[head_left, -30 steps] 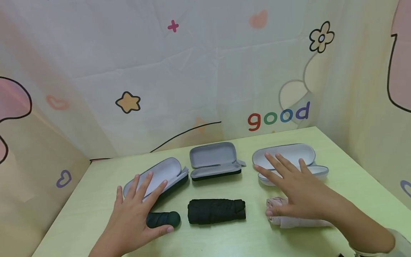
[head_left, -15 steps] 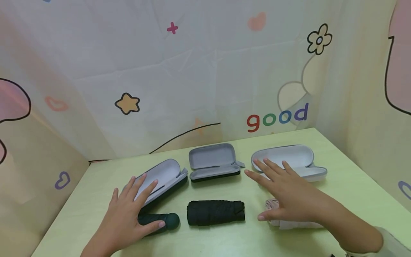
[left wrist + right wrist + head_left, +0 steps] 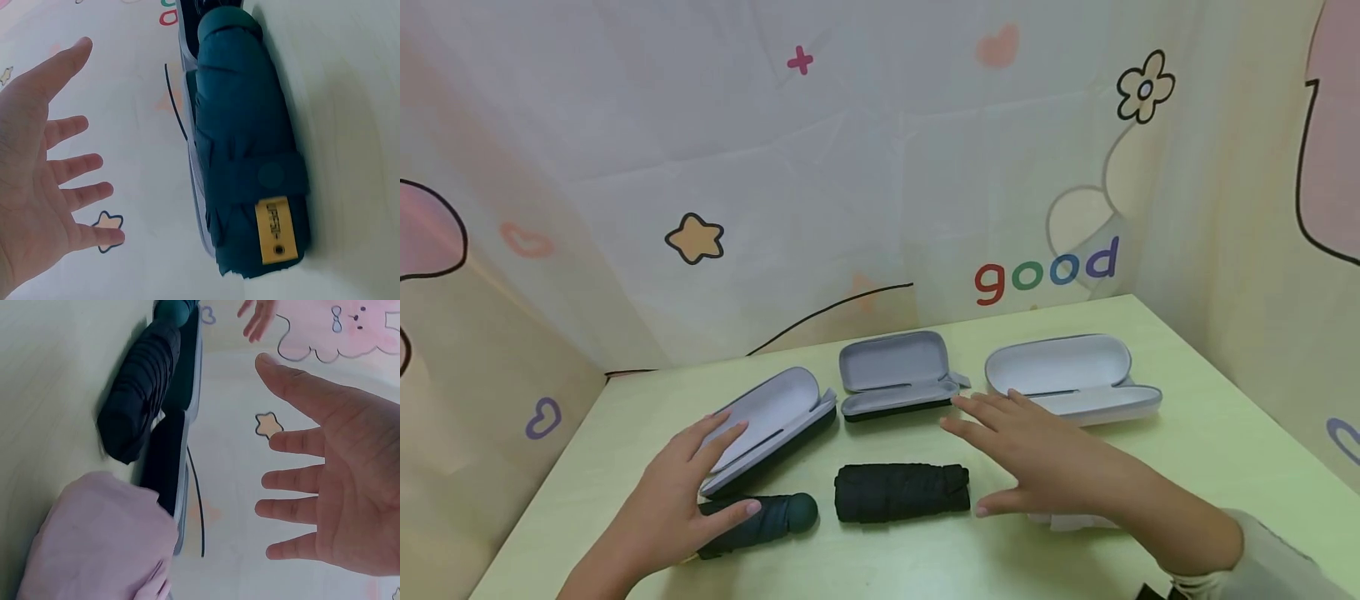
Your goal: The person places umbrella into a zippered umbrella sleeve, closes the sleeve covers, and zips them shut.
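My left hand hovers with spread fingers over the left end of a folded dark green umbrella. The left wrist view shows that umbrella's strap and yellow label, with the hand apart from it. Near the middle lies a folded black umbrella. My right hand, empty and fingers extended, hangs between the black umbrella and a folded pale pink umbrella, mostly hidden under the hand and forearm. In the right wrist view the pink umbrella shows larger, beside the hand.
Behind the umbrellas stand three hard cases with raised lids: a dark one with pale lining at left, a grey-lined one in the middle, a white one at right. A patterned cloth encloses the table.
Both hands have shifted left and slightly toward the person, the right hand farther. More of the green umbrella and left case shows; the pink umbrella is more covered. The umbrellas and cases stay put.
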### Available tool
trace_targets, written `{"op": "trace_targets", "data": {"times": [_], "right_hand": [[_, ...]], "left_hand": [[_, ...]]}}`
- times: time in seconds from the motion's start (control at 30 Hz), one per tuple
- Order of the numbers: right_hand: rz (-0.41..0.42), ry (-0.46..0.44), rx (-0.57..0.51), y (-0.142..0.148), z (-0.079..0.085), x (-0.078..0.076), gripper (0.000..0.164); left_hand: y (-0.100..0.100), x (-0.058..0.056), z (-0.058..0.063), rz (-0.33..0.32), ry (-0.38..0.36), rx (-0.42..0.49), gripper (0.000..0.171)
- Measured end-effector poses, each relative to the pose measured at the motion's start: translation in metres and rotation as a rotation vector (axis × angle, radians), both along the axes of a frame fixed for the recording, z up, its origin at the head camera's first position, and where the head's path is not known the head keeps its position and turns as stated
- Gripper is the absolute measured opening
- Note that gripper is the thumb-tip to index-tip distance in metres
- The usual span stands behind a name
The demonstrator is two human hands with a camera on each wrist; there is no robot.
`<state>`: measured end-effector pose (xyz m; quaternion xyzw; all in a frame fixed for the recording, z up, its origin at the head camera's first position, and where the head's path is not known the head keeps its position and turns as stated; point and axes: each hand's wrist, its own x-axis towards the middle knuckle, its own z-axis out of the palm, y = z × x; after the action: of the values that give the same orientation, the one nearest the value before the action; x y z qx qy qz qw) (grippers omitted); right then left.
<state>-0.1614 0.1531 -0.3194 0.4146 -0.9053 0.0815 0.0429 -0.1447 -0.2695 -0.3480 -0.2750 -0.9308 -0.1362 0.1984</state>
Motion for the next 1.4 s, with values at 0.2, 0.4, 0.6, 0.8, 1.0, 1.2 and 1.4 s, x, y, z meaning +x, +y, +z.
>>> {"op": "trace_targets", "data": {"times": [0.2, 0.4, 0.6, 0.8, 1.0, 1.2, 1.4], "right_hand": [[0.063, -0.004, 0.040, -0.019, 0.004, -0.005, 0.079], [0.107, 0.000, 0.162, -0.041, 0.012, -0.010, 0.072], [0.211, 0.106, 0.281, -0.066, 0.016, -0.013, 0.065], [0.275, 0.124, 0.285, -0.090, 0.018, -0.016, 0.059], [0.316, 0.139, 0.274, -0.107, 0.017, -0.019, 0.054], [0.336, 0.145, 0.279, -0.125, 0.013, -0.021, 0.052], [0.346, 0.128, 0.292, -0.138, 0.010, -0.023, 0.050]], "left_hand": [[-0.010, 0.000, 0.001, 0.037, -0.057, 0.042, 0.071], [-0.017, -0.004, 0.003, 0.064, -0.041, 0.099, 0.057], [-0.023, -0.008, 0.005, 0.114, -0.089, 0.134, 0.051], [-0.029, -0.014, 0.004, 0.133, -0.109, 0.144, 0.046], [-0.039, -0.021, 0.000, 0.122, -0.054, 0.141, 0.043], [-0.046, -0.024, 0.000, 0.151, -0.033, 0.104, 0.039], [-0.052, -0.026, -0.003, 0.183, -0.031, 0.087, 0.035]]}}
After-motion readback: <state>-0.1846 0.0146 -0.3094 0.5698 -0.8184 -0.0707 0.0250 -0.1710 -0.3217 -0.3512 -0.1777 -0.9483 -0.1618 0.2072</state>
